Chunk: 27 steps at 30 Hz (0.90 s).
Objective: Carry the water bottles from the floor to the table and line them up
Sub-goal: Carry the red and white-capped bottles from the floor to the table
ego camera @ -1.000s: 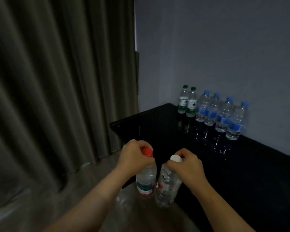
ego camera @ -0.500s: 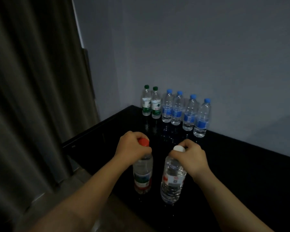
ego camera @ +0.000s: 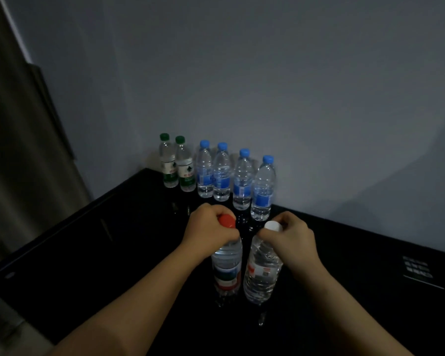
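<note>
The left hand's [ego camera: 207, 228] fingers [ego camera: 213, 214] curl round the neck of a red-capped bottle [ego camera: 226, 268]. The right hand [ego camera: 292, 236] grips a white-capped bottle [ego camera: 262, 274] the same way. Both bottles stand upright below the fingers, side by side, on or just above a glossy black table [ego camera: 100, 253]. Beyond the fingers, two green-capped bottles [ego camera: 176, 167] and four blue-capped bottles [ego camera: 222, 176] line a grey wall [ego camera: 267, 73]. A curtain [ego camera: 8, 150] hangs far to the left.

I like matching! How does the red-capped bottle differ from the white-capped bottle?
The red-capped clear plastic bottle is in the left hand, its label banded red and green; the white-capped clear plastic bottle is in the right hand, its label mostly white. Both are upright.
</note>
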### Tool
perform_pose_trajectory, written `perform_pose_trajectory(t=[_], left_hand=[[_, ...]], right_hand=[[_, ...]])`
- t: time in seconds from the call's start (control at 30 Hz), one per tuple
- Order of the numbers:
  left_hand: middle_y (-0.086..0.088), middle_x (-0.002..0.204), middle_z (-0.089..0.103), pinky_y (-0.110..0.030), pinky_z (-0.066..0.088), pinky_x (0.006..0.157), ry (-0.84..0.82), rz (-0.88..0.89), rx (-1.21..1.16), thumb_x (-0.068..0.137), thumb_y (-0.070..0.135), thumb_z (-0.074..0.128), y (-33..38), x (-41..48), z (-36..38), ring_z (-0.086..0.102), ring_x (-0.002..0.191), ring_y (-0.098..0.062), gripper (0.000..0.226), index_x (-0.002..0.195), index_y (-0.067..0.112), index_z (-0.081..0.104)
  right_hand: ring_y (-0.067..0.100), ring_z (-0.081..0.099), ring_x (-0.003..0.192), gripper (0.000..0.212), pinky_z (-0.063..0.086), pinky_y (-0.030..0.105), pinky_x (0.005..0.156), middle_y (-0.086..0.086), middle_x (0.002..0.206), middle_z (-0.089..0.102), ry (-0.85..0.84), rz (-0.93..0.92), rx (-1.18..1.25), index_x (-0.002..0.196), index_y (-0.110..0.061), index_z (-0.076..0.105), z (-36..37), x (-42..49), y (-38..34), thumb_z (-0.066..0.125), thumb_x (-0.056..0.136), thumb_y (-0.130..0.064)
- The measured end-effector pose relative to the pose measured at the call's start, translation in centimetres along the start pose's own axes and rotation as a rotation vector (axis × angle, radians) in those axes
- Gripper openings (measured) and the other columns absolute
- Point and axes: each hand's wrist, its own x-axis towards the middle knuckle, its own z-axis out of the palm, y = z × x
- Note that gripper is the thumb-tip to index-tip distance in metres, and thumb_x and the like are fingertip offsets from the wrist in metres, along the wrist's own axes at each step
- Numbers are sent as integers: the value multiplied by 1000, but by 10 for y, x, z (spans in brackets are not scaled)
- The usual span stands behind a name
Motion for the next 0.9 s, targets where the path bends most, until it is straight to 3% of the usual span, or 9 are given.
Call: perform_pose_trajectory(t=[0.1,0.23,0.3,0.37,0.53,0.67,0.8,0.9], left_hand=[[19,73,54,-3,36,55,-53,57,-2,53,15,79,16,26,19,52,67,3,28,70,33,66],[12,77,55,-18,43,63,-131,126,15,56,14,80,37,61,45,56,76,-11,26,77,24,70],[16,75,51,-19,41,62,-161,141,13,57,14,80,48,78,58,54,74,-9,25,78,23,70],[13,73,59,-19,43,60,-199,150,-2,57,13,80,58,96,71,58,74,-10,23,75,23,68],[0,97,65,-26,45,72,-278,155,0,63,12,77,82,139,109,60,92,-17,31,91,21,68],[-1,101,66,-29,49,74,-278,156,30,64,13,76,96,170,131,59,94,-19,33,95,19,67],[-3,95,64,-32,55,74,-281,121,-2,62,12,78,106,191,148,61,90,-20,32,91,18,66],[-11,86,66,-35,60,61,-298,51,-70,63,5,76,110,203,159,67,68,-23,26,79,18,62]], right_hand=[[5,59,63,19,41,22,49,-9,66,63,57,18,-9,67,-23,57,-16,23,8,74,60,-25],[8,58,64,20,40,24,50,-7,67,62,128,30,-31,67,-22,56,-34,52,14,73,60,-28],[9,56,64,20,40,24,51,-6,67,61,155,40,-53,67,-22,55,-43,66,16,73,61,-27],[10,56,64,19,42,26,53,-6,67,60,180,61,-58,68,-22,55,-51,80,18,72,63,-26],[18,58,73,22,53,40,68,-4,72,58,228,99,-85,78,-16,57,-70,117,22,72,65,-25],[19,57,75,23,53,39,69,-3,75,57,277,113,-100,83,-16,57,-83,144,28,72,68,-24],[21,57,77,24,54,41,71,0,79,57,308,128,-104,85,-15,56,-90,165,35,71,69,-24],[19,55,74,23,53,40,69,-3,75,55,338,141,-98,84,-15,55,-92,177,40,70,69,-24]])
